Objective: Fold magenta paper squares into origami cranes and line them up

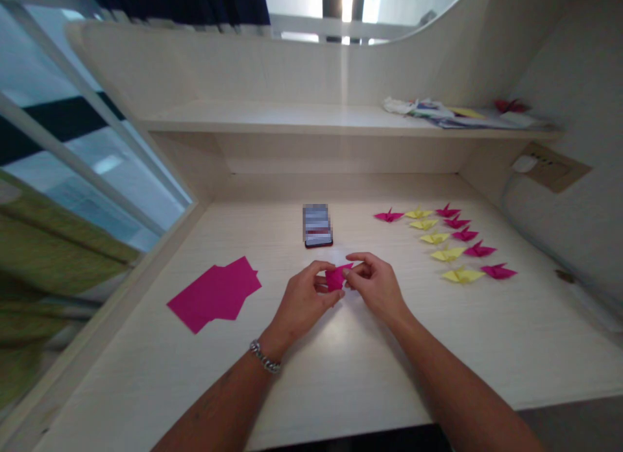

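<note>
Near the phone (318, 226) on our desk (150, 374), we hold a pink folded paper (334, 279), left hand (305, 297) and right hand (376, 283) both pinching it; light, even pressure should keep its folds crisp and its edges untorn.

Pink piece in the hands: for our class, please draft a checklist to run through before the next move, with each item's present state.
1. Left hand steadying the pink piece: ok, it holds the left side.
2. Right hand gripping: ok, it pinches the right end.
3. Creases lined up: cannot tell, the hands cover part and the piece shows small.
4. Pink sheets squarely stacked: not ok, they lie askew with corners sticking out.
5. Phone clear of the hands: ok, it lies beyond them.
6. Yellow birds and pink birds clear: ok, they stand apart from the right hand.
</note>
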A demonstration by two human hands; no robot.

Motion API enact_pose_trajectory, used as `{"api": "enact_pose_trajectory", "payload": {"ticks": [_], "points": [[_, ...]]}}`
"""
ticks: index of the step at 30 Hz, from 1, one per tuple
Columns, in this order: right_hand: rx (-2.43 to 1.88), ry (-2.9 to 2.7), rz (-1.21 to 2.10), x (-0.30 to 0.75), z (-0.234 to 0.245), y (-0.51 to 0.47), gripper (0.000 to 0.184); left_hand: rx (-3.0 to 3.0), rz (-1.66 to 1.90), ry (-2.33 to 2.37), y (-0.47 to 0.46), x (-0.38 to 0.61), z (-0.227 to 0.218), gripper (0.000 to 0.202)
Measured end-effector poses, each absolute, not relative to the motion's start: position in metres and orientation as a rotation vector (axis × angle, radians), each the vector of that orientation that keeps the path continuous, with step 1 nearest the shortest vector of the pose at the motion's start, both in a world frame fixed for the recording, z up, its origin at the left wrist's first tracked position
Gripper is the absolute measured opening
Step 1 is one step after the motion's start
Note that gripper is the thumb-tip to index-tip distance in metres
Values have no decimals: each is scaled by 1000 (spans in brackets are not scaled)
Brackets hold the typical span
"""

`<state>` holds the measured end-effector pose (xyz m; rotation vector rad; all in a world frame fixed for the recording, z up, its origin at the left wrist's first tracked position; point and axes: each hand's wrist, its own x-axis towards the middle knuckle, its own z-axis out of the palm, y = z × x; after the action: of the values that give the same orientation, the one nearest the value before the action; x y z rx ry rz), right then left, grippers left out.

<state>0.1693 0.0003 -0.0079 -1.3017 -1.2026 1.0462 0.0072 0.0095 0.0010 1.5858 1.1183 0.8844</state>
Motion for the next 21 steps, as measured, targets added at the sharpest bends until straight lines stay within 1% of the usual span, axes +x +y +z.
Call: {"api": "enact_pose_trajectory", "payload": {"ticks": [6, 12, 21], "points": [[-1203, -1106, 1194, 171, -7, 5, 42, 1315, 882, 958, 17, 5, -4, 38], [-1153, -1118, 1309, 171, -7, 4, 35, 1208, 924, 929, 21, 3, -2, 33], [-1133, -1168, 1345, 171, -6, 2, 33, 1265, 905, 921, 21, 1, -3, 24]]}}
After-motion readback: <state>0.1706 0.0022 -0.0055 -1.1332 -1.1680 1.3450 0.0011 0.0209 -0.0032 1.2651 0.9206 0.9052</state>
